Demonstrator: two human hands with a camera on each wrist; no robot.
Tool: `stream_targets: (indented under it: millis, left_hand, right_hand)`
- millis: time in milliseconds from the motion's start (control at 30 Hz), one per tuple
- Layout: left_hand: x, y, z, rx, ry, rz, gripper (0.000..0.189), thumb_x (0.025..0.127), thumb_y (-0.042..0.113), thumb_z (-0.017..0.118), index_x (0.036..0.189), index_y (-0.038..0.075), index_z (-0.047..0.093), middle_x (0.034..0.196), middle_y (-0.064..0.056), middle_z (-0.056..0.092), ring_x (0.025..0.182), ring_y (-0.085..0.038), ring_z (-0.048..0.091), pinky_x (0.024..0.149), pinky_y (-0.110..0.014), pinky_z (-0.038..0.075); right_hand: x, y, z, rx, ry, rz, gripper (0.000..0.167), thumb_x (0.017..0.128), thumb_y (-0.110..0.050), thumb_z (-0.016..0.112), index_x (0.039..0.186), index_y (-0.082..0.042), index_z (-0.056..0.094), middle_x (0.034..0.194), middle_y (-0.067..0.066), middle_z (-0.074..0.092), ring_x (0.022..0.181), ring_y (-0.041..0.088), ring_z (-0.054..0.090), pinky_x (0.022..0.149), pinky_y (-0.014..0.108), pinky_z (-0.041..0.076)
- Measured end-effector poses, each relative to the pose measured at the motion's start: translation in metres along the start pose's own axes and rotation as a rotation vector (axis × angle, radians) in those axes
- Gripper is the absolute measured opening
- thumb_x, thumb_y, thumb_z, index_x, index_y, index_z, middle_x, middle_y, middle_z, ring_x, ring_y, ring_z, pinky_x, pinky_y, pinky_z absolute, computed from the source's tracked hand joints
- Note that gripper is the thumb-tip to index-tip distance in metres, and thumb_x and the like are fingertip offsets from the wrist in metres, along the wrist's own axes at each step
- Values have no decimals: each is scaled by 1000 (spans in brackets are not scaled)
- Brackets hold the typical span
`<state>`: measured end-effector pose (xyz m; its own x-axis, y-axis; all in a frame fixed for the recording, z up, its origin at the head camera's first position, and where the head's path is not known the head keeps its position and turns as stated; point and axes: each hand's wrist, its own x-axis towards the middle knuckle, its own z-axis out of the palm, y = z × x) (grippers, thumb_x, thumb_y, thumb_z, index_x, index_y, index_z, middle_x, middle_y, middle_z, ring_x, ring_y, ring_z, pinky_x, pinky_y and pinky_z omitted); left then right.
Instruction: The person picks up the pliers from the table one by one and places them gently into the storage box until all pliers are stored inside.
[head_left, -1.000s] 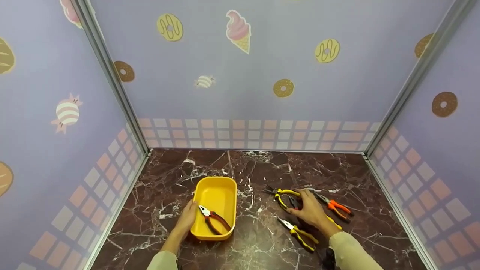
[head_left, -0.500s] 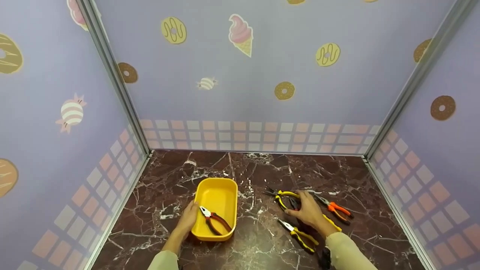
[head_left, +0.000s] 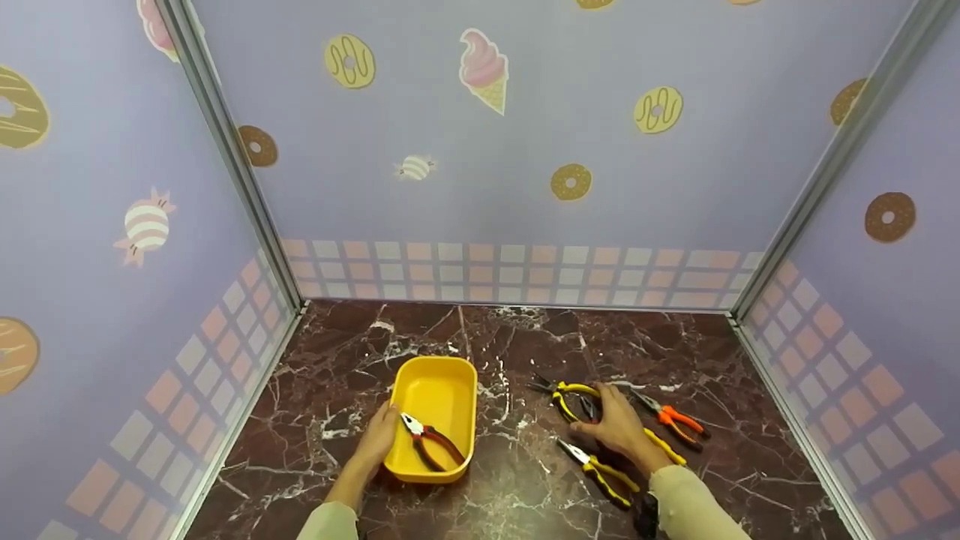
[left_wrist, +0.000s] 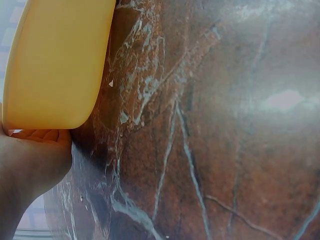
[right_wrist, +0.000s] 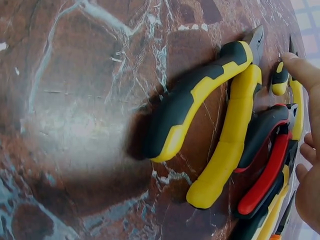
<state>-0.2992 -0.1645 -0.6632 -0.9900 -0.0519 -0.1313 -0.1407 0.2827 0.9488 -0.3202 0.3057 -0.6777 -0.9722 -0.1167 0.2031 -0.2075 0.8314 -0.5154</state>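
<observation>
My left hand [head_left: 377, 437] holds the left side of a yellow plastic box [head_left: 450, 382]; in the left wrist view its fingers curl behind the box wall [left_wrist: 57, 65]. Combination pliers [head_left: 426, 431] with red-and-black handles lie inside. Over the group of pliers at the right is my right hand [head_left: 619, 424], thumb extended and other fingers loosely bent, with nothing clearly gripped. Beneath it are red-and-black pliers [right_wrist: 272, 175], partly hidden. Yellow-and-black pliers [head_left: 577, 388] with splayed handles lie by the thumb. Nearer the front lie yellow-and-black long-nose pliers [head_left: 590, 463].
Orange-handled pliers [head_left: 666, 414] lie right of my right hand. A yellow handle [head_left: 666, 447] shows beside the right wrist. The dark marbled tabletop [head_left: 517, 330] is bounded by patterned panels [head_left: 510, 187] at the back and both sides.
The head view has shifted slightly. My right hand has barely moved over the pliers, and the left hand stays at the box.
</observation>
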Motion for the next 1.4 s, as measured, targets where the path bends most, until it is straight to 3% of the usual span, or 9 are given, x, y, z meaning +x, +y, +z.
stream_targets:
  millis: [500,667,1133,1400]
  left_hand:
    - [0,0,1,-3,-1,5,57,117,26,31,160,-12,29,162,-34,35,151,-49,32,126,-60,22]
    - [0,0,2,-8,-4,1,57,117,27,32,161,-10,30,161,-33,37,149,-48,35,125,-60,24]
    - [1,-2,1,-4,8,-5,57,117,27,32,161,-9,30,161,-34,38,148,-49,36,125,-61,24]
    - [-1,0,0,-53,-27,13,56,117,25,30,161,-10,29,155,-35,44,136,-45,50,119,-59,35]
  right_hand:
    - [1,5,3,-14,-28,9,108,73,-43,97,150,12,46,146,33,53,135,52,50,110,65,42]
    - [0,6,4,-32,-51,34,111,75,-44,96,154,12,41,152,36,47,140,53,46,111,68,40]
    - [4,-5,5,-22,2,39,84,80,-29,93,145,6,54,140,25,58,133,47,53,107,67,42]
    - [5,-6,4,-56,13,10,77,78,-27,94,139,6,59,132,23,61,127,46,56,106,63,45]
